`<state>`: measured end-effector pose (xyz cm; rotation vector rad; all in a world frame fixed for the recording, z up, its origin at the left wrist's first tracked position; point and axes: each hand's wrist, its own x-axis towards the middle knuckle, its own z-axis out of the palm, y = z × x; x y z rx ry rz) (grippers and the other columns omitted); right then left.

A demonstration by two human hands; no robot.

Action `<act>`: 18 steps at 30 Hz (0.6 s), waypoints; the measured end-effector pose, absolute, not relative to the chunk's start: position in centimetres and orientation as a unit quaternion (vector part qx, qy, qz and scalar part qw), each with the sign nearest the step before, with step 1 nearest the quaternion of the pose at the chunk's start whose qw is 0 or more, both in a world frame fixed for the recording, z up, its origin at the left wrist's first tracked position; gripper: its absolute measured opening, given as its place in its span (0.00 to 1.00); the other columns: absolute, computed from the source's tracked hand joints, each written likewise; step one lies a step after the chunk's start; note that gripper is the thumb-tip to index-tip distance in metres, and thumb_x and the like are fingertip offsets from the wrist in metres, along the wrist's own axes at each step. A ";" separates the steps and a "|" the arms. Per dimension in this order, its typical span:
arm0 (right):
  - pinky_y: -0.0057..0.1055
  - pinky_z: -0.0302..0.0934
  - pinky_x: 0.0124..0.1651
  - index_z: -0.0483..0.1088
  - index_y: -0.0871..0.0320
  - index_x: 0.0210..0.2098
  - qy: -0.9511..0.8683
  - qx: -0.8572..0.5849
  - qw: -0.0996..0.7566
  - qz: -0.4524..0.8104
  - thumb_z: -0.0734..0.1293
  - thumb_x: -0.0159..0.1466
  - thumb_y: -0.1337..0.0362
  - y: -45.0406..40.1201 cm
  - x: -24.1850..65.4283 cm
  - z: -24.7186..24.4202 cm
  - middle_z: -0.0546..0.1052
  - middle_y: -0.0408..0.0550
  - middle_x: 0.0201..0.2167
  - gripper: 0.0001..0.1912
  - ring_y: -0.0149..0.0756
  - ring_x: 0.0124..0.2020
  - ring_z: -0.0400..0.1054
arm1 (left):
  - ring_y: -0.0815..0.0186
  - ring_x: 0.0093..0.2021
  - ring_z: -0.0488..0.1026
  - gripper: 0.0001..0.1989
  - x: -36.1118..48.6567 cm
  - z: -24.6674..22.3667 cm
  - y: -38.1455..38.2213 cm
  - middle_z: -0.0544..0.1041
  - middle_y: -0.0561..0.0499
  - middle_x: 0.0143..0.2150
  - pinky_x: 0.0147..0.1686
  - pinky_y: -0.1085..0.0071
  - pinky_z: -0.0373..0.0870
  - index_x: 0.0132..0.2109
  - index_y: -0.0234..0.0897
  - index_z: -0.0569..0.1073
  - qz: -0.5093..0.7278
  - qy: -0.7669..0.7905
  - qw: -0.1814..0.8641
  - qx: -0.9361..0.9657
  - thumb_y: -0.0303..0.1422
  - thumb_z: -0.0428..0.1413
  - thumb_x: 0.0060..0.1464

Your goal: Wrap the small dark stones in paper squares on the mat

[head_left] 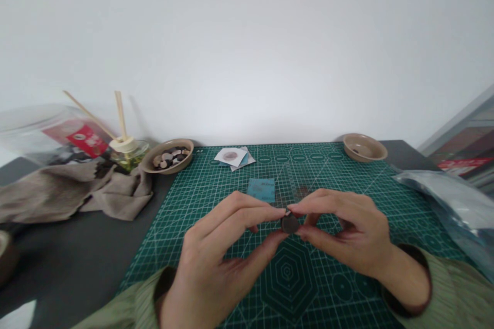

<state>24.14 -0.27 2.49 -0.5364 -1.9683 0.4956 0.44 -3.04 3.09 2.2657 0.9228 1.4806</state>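
Between my two hands is a small dark round disc [289, 223], held upright above the mat with its flat side towards me. The thumb and fingertips of my left hand [231, 247] pinch it from the left. From the right, my right hand [343, 226] grips its edge with thumb and forefinger. A small pale bit shows at the disc's top edge, too small to make out. Just beyond my hands a blue square sheet with faint print [261, 189] lies flat, and a brownish smudge [303, 193] marks the mat beside it.
A green cutting mat [200, 190] covers the table. At the back left stands a bowl of small discs [188, 157]; another bowl [365, 147] is at the back right. Paper squares [231, 156], a cloth [69, 190], a reed diffuser [125, 146] and a plastic bag [451, 200] lie around.
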 end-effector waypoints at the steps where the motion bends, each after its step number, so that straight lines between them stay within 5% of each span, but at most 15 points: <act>1: 0.22 0.74 0.37 0.81 0.60 0.53 -0.813 -0.221 0.499 0.206 0.78 0.66 0.71 -0.3 24.1 2.5 0.85 0.45 0.38 0.16 0.27 0.32 0.79 | 0.67 0.42 0.81 0.14 0.4 3.1 -3.1 0.83 0.49 0.43 0.43 0.71 0.81 0.52 0.38 0.82 0.514 0.319 0.141 0.784 0.21 0.68 0.61; 18: 0.26 0.75 0.36 0.79 0.56 0.55 -0.816 -0.230 0.490 0.202 0.78 0.67 0.68 -0.3 24.1 2.3 0.85 0.45 0.40 0.17 0.28 0.31 0.79 | 0.68 0.43 0.82 0.13 0.5 3.3 -2.9 0.84 0.50 0.43 0.43 0.73 0.81 0.51 0.38 0.82 0.505 0.331 0.135 0.785 0.21 0.67 0.61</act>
